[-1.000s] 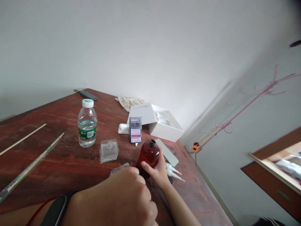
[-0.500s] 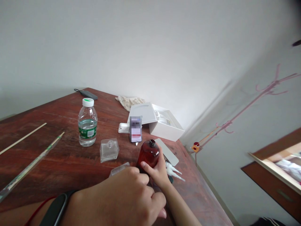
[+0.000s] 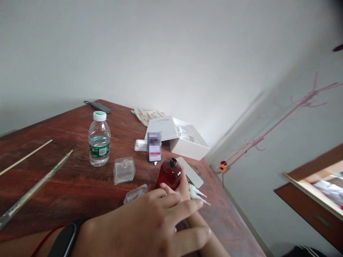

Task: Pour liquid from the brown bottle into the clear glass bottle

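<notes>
A reddish-brown bottle (image 3: 169, 174) with an uncapped narrow neck stands upright, and my right hand (image 3: 183, 185) is wrapped round its right side. My left hand (image 3: 158, 223), with a dark band on the wrist, reaches across in front of my right forearm. Its fingers are stretched and spread, and its palm side is hidden. Beside the knuckles lies a clear container (image 3: 136, 193), partly covered by this hand. Another clear square glass bottle (image 3: 124, 171) sits farther left. Right of the brown bottle are white pointed nozzles (image 3: 196, 192).
A part-filled water bottle (image 3: 99, 142) stands at the left, beyond wooden sticks (image 3: 40, 184). A phone (image 3: 154, 147) leans near an open white box (image 3: 187, 144). A cloth (image 3: 147, 116) lies by the wall. A pink coat rack (image 3: 284, 114) is right of the table.
My left hand has gone from curled fingers to stretched, spread ones, reaching farther right over my right forearm. The brown bottle stays in my right hand at the same spot.
</notes>
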Available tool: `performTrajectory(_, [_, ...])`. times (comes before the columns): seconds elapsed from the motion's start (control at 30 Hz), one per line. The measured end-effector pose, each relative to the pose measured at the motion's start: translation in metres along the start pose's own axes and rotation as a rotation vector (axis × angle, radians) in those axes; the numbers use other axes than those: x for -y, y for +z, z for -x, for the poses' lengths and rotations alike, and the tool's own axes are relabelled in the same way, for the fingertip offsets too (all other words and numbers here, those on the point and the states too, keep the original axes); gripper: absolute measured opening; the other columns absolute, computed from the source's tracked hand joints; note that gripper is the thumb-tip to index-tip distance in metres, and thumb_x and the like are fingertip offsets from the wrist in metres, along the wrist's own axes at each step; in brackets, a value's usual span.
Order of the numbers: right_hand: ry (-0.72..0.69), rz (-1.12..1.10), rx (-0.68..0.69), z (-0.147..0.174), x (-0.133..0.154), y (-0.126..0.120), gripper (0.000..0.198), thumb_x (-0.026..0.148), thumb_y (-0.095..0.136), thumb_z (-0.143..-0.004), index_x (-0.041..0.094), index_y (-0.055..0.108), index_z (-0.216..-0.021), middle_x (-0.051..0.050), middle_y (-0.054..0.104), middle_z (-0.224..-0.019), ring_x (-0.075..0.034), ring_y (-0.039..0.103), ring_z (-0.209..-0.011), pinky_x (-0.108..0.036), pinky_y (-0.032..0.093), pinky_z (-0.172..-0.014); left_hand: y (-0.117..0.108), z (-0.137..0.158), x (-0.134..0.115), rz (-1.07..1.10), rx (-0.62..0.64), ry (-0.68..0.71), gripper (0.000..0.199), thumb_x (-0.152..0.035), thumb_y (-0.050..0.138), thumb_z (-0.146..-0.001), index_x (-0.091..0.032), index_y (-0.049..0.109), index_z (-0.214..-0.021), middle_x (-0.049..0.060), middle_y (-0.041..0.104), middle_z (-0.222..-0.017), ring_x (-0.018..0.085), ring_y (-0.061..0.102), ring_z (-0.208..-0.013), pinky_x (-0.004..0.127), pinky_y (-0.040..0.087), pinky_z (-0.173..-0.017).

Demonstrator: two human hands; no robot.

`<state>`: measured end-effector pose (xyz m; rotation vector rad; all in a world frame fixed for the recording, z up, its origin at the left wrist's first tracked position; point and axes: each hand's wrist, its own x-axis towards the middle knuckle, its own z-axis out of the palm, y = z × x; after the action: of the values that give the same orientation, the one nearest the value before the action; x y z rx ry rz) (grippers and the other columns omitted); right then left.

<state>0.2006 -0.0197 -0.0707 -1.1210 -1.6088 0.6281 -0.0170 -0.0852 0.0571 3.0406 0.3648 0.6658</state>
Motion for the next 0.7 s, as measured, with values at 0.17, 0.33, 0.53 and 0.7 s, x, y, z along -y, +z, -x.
performTrajectory(0.17, [-0.024, 0.033, -0.029, 0.001, -0.003, -0.001, 0.090, 0.044, 0.089, -0.074, 0.025, 0.045, -0.150, -0.011, 0.066, -0.142, -0.038, 0.062, -0.134, -0.050, 0.047, -0.118, 0.010, 0.004, 0.001, 0.001, 0.077, -0.031, 0.021, -0.025, 0.070, -0.103, -0.022, 0.070, -0.124, 0.007, 0.075, -0.130, 0.026, 0.071, -0.115, 0.040, 0.057, -0.101])
performTrajectory(0.33, [-0.002, -0.047, -0.026, 0.002, -0.001, 0.001, 0.085, 0.041, 0.090, -0.076, 0.027, 0.047, -0.148, -0.011, 0.067, -0.141, -0.036, 0.063, -0.133, -0.052, 0.046, -0.120, 0.016, 0.006, 0.012, 0.029, 0.059, -0.011, 0.012, -0.020, 0.073, -0.099, -0.022, 0.073, -0.112, 0.005, 0.077, -0.118, 0.026, 0.071, -0.114, 0.044, 0.048, -0.115])
performTrajectory(0.53, [0.003, -0.117, -0.014, 0.001, 0.000, 0.002, 0.084, 0.042, 0.088, -0.078, 0.026, 0.045, -0.149, -0.012, 0.068, -0.140, -0.035, 0.065, -0.130, -0.054, 0.050, -0.116, 0.011, 0.003, 0.044, 0.093, -0.132, -0.200, 0.037, -0.026, 0.073, -0.099, -0.018, 0.066, -0.134, 0.012, 0.066, -0.142, 0.032, 0.059, -0.134, 0.051, 0.043, -0.119])
performTrajectory(0.7, [-0.057, -0.083, -0.023, -0.002, -0.001, 0.002, 0.085, 0.045, 0.089, -0.077, 0.025, 0.046, -0.148, -0.014, 0.060, -0.150, -0.036, 0.056, -0.142, -0.055, 0.041, -0.123, 0.020, 0.012, 0.062, 0.241, -0.230, -0.328, 0.051, -0.032, 0.064, -0.104, -0.019, 0.049, -0.151, 0.014, 0.055, -0.156, 0.032, 0.049, -0.146, 0.051, 0.038, -0.125])
